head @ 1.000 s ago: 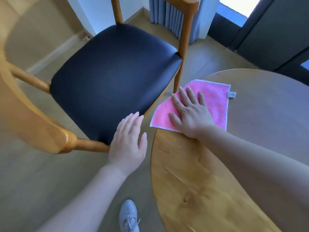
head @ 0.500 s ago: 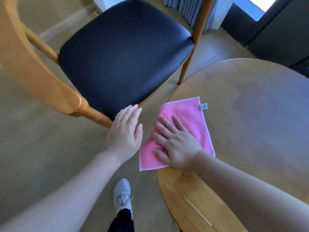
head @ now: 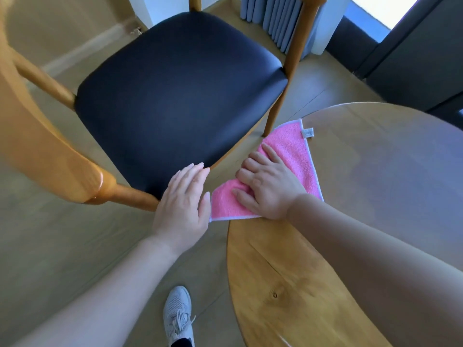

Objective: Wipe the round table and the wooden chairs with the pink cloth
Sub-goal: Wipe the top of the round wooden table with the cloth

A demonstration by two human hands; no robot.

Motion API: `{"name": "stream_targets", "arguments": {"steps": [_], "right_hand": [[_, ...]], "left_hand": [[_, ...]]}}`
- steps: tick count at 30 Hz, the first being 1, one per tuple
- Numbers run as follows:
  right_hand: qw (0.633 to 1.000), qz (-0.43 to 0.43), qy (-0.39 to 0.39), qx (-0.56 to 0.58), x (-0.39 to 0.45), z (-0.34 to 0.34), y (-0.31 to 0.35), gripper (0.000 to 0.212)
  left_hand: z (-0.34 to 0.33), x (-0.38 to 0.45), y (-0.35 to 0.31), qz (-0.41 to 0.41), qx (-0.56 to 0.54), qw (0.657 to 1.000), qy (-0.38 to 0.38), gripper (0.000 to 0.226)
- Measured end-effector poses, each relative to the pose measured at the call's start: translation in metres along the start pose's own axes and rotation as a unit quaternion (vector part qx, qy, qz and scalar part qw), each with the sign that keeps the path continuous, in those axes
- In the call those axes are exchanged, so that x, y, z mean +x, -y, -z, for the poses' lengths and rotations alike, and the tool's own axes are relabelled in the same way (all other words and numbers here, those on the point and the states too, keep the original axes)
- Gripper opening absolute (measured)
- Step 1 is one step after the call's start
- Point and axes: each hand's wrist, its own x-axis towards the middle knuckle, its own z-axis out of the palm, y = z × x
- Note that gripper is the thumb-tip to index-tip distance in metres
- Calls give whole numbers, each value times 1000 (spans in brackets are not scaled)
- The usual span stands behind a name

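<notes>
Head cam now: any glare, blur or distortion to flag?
Head view: wide-angle bending curves the chair backrest and table edge; bluish window sheen washes the far tabletop; left periphery smeared; pink cloth and both hands, left hand, right hand, sharp.

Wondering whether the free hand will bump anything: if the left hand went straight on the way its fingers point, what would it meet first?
Probably the chair's dark seat: the left hand points up-right at its front edge, though its height above the seat is unclear.
</notes>
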Motion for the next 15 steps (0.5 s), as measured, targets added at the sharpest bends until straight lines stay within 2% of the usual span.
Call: {"name": "stream_targets", "arguments": {"steps": [7, 15], "right_hand": [[996, -83, -30, 3, 23, 12, -66, 38], [985, -169, -35, -23, 17, 23, -132, 41]], "left_hand": [[-6, 40, -8, -20, 10, 1000, 6, 53], [-20, 95, -46, -53, 7, 998, 16, 48]]}}
